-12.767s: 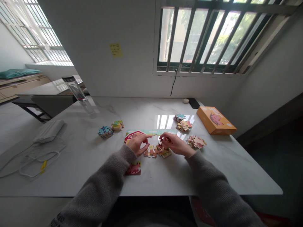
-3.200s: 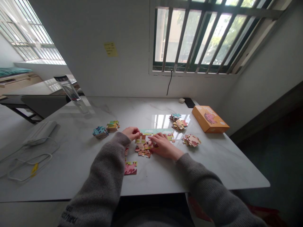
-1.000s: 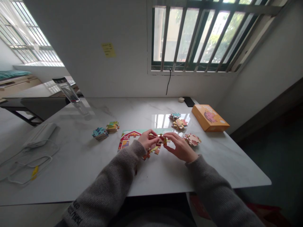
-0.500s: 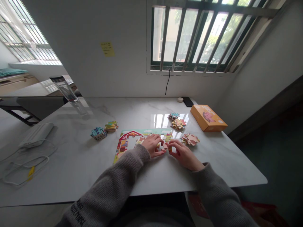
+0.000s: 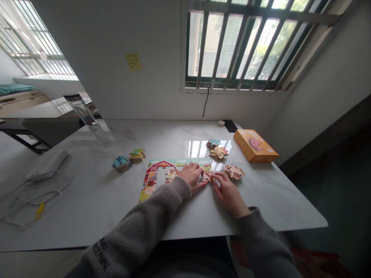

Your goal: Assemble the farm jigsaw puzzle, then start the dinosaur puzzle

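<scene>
A pink-brown spotted puzzle piece [image 5: 207, 176] lies between my two hands at the right part of a farm jigsaw puzzle [image 5: 152, 166]. My left hand [image 5: 191, 176] rests over the puzzle, its fingers arched and the thumb apart, close to the piece's left side. At the piece's right edge, the thumb and fingers of my right hand [image 5: 227, 191] are pinched together. The puzzle shows a red barn along its top left. My left forearm and hand hide much of its lower and middle part.
Stacked puzzle pieces stand at left [image 5: 121, 163] and beyond the puzzle at right [image 5: 219, 153], with a spotted pile [image 5: 233, 171] near my right hand. An orange box [image 5: 255, 146], a phone [image 5: 230, 126], a bottle [image 5: 84, 112] and a white device with cables [image 5: 48, 164] are also on the table.
Both hands have shifted slightly right with the spotted piece. My left thumb and fingers have spread a little, and more of the piece shows between the hands.
</scene>
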Demonstrator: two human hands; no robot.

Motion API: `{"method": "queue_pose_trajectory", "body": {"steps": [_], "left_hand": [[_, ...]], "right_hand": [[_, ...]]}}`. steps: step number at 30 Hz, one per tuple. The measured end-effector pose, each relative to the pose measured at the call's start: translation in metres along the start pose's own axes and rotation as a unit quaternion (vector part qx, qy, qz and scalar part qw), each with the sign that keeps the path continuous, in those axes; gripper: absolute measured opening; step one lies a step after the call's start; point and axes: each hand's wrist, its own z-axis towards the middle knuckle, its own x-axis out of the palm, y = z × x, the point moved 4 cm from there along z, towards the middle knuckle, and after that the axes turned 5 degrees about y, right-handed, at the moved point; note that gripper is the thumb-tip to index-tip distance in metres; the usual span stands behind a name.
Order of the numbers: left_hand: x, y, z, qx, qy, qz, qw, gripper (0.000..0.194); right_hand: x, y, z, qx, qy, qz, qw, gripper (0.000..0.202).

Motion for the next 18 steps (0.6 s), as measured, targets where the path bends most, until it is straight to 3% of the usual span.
{"method": "queue_pose_trajectory", "body": {"steps": [9,18], "left_hand": [[0.013,-0.005,0.004,0.009,0.000,-0.026,1.000,0.038],[0.014,-0.009,-0.001,0.051,-0.020,-0.008,0.998,0.031]], "right_hand": [[0.002,0.004,-0.002,0.027,0.019,-0.086,0.996,0.032],[0.002,0.009,-0.003,0.022,0.032,-0.144,0.989,0.038]]}}
